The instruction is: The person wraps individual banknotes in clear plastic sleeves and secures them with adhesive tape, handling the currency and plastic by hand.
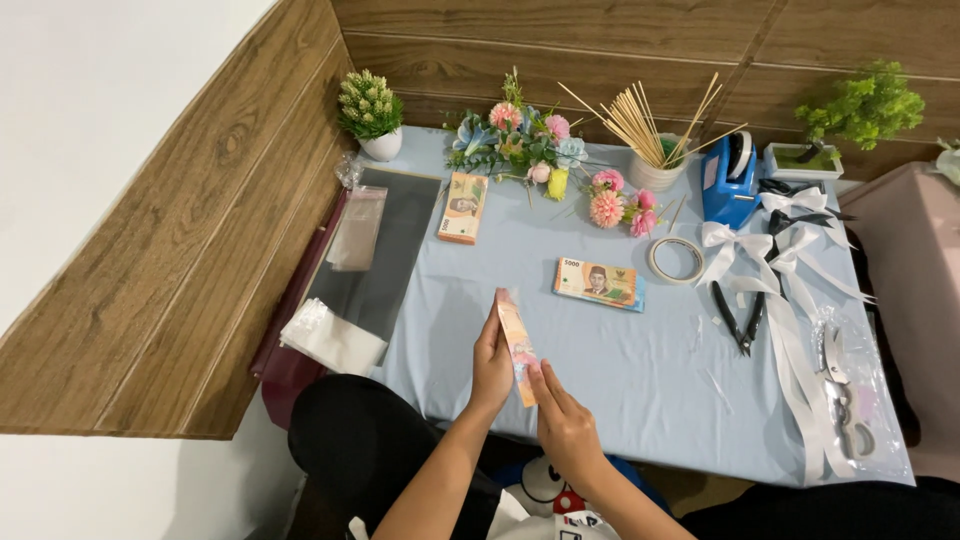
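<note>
One folded banknote (517, 345) standing edge-up above the blue tablecloth (640, 370) near edge; left hand (490, 365) pinching its left side, right hand (565, 425) gripping its lower end; both wrists angling inward.

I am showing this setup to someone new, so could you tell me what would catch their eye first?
Most striking is the orange banknote held edge-on between the left hand and right hand at the near edge of the pale blue table. Further back lie two bundles of banknotes, with artificial flowers and a cup of wooden skewers along the wooden wall. White ribbon bows lie at the right.
</note>
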